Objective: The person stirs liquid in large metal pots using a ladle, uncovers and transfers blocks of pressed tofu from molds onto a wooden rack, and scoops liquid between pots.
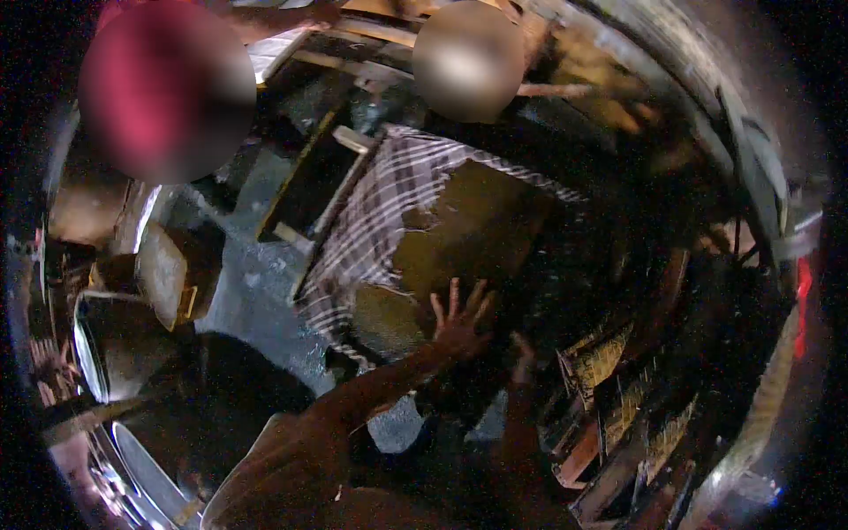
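A plaid cloth (362,208) with white stripes lies over a low wooden frame (331,216). On the cloth spreads a flat brown layer (473,221) with ragged edges, its kind not clear from its look. My left hand (463,320) rests at the near side of this layer, fingers spread wide, palm down, holding nothing. Just to its right is my right hand (523,358), seen edge-on in shadow beside the near right corner, its fingers stretched forward. The right side of the layer fades into darkness.
Wooden frames with yellowish panels (596,362) stand at the lower right. Large metal pots (124,344) are on the left, near a tilted box-like container (163,269). A person in red (163,84) is at the upper left, another person (468,62) at the top. The floor (261,265) looks wet.
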`<state>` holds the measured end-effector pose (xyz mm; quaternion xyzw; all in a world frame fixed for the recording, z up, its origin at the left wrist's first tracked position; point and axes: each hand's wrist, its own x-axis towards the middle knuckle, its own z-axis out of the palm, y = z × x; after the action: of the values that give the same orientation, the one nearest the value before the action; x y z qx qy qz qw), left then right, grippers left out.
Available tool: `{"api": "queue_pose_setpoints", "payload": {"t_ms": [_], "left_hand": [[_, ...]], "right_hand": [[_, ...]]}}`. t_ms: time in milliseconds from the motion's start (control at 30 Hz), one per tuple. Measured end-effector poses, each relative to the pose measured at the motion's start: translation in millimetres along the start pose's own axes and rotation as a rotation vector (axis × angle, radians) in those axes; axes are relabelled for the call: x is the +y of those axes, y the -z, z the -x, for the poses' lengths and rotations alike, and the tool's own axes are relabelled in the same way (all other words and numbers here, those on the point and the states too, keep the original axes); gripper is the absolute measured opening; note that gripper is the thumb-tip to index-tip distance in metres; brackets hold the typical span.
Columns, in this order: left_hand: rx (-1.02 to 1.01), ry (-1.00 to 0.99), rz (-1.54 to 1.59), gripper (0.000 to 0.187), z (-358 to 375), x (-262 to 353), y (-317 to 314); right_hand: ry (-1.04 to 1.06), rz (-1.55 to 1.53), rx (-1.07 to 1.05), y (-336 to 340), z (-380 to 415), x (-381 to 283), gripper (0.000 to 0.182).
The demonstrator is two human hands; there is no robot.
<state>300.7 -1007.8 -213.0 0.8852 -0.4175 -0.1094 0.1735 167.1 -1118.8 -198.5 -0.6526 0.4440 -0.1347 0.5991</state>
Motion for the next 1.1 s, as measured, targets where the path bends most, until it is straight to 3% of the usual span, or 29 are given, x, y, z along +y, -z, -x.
{"api": "queue_pose_setpoints", "payload": {"t_ms": [100, 200, 300, 400, 533, 667, 767, 867, 900, 967, 1000, 1100], "left_hand": [[0.098, -0.048, 0.151, 0.075, 1.2, 26.1, 59.1], [-0.084, 0.000, 0.564, 0.071, -10.0, 22.0, 157.4], [-0.106, 0.032, 0.900, 0.068, -17.9, -7.8, 204.8], [0.020, 0.055, 1.261, 0.066, -2.2, -68.4, 204.2], [0.143, 0.278, 1.497, 0.063, 72.5, -172.7, 136.6], [0.068, 0.762, 1.516, 0.060, 196.5, -264.6, 2.3], [-0.018, 1.121, 1.500, 0.057, 289.0, -303.7, -77.0], [-0.063, 1.373, 1.485, 0.055, 359.0, -328.9, -126.3], [-0.061, 1.414, 1.475, 0.054, 371.0, -337.8, -133.8], [-0.046, 1.479, 1.449, 0.053, 394.7, -351.7, -142.2], [-0.033, 1.477, 1.431, 0.052, 397.4, -359.2, -138.9], [0.016, 1.367, 1.341, 0.051, 366.0, -405.9, -114.3]], "right_hand": [[0.106, 0.047, 0.038, 9.1, 26.4, -93.4, 0.060], [0.231, 0.112, 0.066, -2.9, 55.8, -213.0, 0.065], [0.330, 0.201, 0.037, -62.1, 87.9, -325.1, 0.070], [0.362, 0.366, -0.042, -151.2, 110.5, -372.0, 0.075], [0.555, 0.944, -0.306, -265.0, 110.8, -332.4, 0.076], [0.620, 0.966, -0.674, -317.0, 95.0, -227.3, 0.064], [0.242, 0.712, -0.821, -338.2, 85.3, -174.7, 0.058], [0.129, 0.769, -0.719, -342.2, 81.3, -129.6, 0.053], [0.026, 0.637, -0.649, -338.2, 83.0, -111.7, 0.049], [0.196, 0.801, -0.673, -330.5, 80.0, -97.2, 0.048], [0.253, 0.882, -0.679, -323.0, 85.1, -103.8, 0.048], [0.141, 0.649, -0.495, -292.1, 98.3, -102.4, 0.046]]}}
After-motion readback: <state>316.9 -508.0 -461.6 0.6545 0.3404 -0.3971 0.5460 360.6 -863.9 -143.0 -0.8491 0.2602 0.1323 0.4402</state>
